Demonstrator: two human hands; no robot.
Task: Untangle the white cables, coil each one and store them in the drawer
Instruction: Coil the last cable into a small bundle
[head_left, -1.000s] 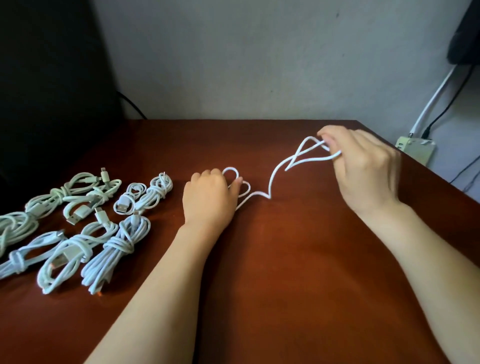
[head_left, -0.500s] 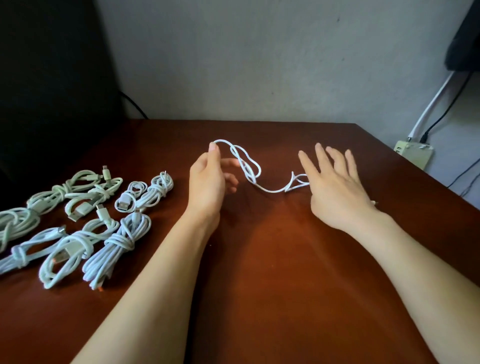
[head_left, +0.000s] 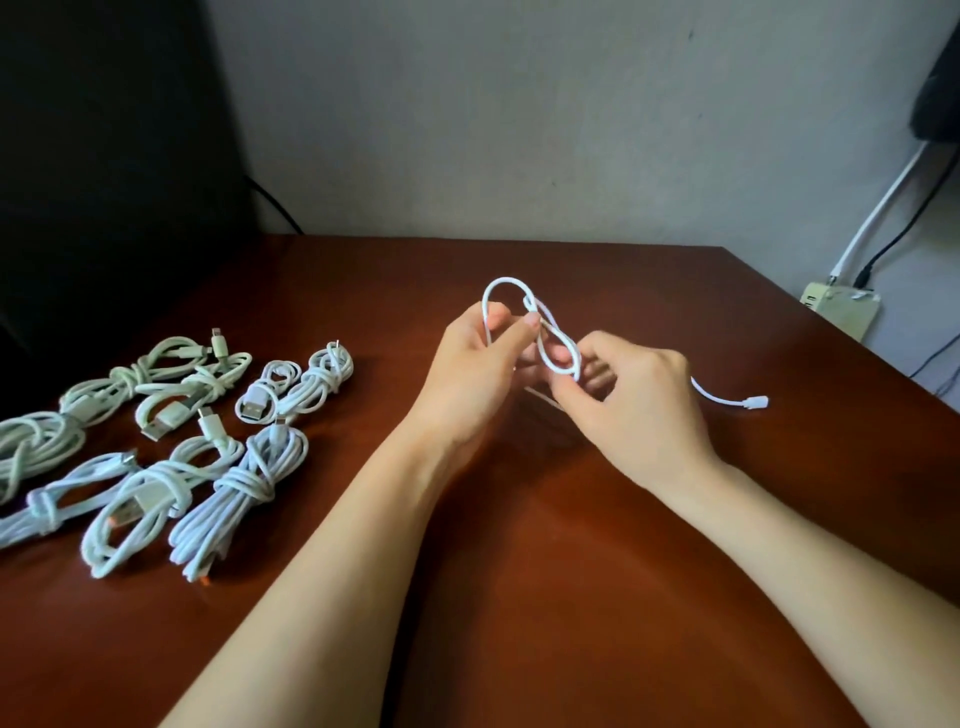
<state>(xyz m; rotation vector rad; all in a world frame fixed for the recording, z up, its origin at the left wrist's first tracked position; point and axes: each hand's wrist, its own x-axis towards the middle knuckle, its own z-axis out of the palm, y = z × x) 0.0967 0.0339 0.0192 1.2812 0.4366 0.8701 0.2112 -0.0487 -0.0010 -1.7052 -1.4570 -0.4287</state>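
Now white cable (head_left: 551, 340) looped between hands: left hand (head_left: 475, 371) pinches upper loop, right hand (head_left: 631, 410) grips lower.

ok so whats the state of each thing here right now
white cable, looped, held by both hands, plug end trailing right
left hand, pinches the upper loop
right hand, grips the lower loop
coiled cables, tied in bundles, lying on the table at left

Bare forearms (head_left: 337, 545); bare hands (head_left: 470, 366)
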